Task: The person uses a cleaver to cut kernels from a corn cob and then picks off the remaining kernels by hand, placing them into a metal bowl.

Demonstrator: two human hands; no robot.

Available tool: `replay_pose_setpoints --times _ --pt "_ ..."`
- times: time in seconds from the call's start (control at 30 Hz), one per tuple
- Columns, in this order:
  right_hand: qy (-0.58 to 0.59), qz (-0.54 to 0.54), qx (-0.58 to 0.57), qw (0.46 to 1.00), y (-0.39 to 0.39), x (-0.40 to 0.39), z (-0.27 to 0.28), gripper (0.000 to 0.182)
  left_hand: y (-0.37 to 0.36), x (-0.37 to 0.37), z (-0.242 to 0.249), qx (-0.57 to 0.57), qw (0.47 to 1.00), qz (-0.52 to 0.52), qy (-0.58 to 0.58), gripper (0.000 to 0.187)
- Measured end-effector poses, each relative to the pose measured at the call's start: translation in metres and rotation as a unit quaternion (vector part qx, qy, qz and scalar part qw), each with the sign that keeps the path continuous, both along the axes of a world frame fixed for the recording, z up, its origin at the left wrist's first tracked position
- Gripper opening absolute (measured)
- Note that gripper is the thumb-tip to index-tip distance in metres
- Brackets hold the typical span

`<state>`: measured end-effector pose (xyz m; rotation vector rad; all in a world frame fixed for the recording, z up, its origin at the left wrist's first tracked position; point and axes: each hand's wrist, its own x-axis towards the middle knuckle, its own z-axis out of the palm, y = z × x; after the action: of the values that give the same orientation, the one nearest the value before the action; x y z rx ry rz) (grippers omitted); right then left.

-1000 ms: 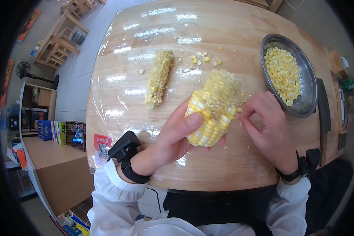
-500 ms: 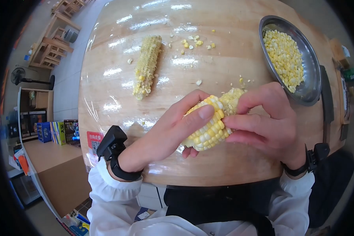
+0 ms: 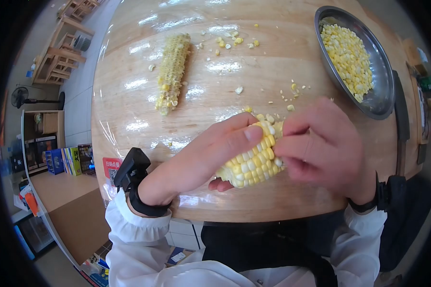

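A partly stripped corn cob (image 3: 254, 163) with yellow and white kernels is held above the table near its front edge. My left hand (image 3: 215, 149) wraps round its left side, thumb on top. At its right end my right hand (image 3: 321, 148) is pinched, fingertips against the kernels, somewhat blurred. Behind the hands, a bare cob (image 3: 172, 71) with a few kernels left lies on the table (image 3: 215, 103). Loose kernels (image 3: 238, 40) are scattered beside it. At the back right stands a metal bowl (image 3: 385, 81) holding many loose kernels (image 3: 347, 60).
A long dark-handled tool (image 3: 400, 115) lies right of the bowl. On the table's left edge is a red sticker with a code (image 3: 112, 170). Beyond that edge are a shelf with books (image 3: 71, 161) and a black fan (image 3: 20, 97).
My right hand has moved slightly and is blurred, still against the cob. More kernels show on the table behind the cob. The whole view has shifted slightly.
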<state>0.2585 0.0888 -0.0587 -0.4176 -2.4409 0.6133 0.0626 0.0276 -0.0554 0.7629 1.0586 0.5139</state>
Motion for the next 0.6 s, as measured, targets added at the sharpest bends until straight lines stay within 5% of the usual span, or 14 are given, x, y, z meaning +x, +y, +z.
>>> replay_pose_setpoints --times 0.1,0.17,0.27,0.6 --pt "0.016 0.004 -0.034 0.999 0.0033 -0.0008 0.0055 0.027 -0.0022 -0.0033 -0.0064 -0.023 0.998 0.047 -0.027 0.041" --pt "0.014 0.014 -0.058 0.998 0.0046 0.0005 0.0090 0.027 -0.0031 -0.0047 -0.0101 -0.047 0.996 0.047 -0.053 0.061" --pt "-0.001 0.028 -0.078 0.997 0.0054 0.0030 0.0098 0.027 -0.0016 -0.0035 -0.0050 -0.024 0.997 0.032 -0.059 0.044" --pt "-0.008 0.019 -0.084 0.996 0.0032 0.0022 0.0084 0.026 0.0008 -0.0023 -0.0027 0.006 1.000 0.016 -0.018 0.043"
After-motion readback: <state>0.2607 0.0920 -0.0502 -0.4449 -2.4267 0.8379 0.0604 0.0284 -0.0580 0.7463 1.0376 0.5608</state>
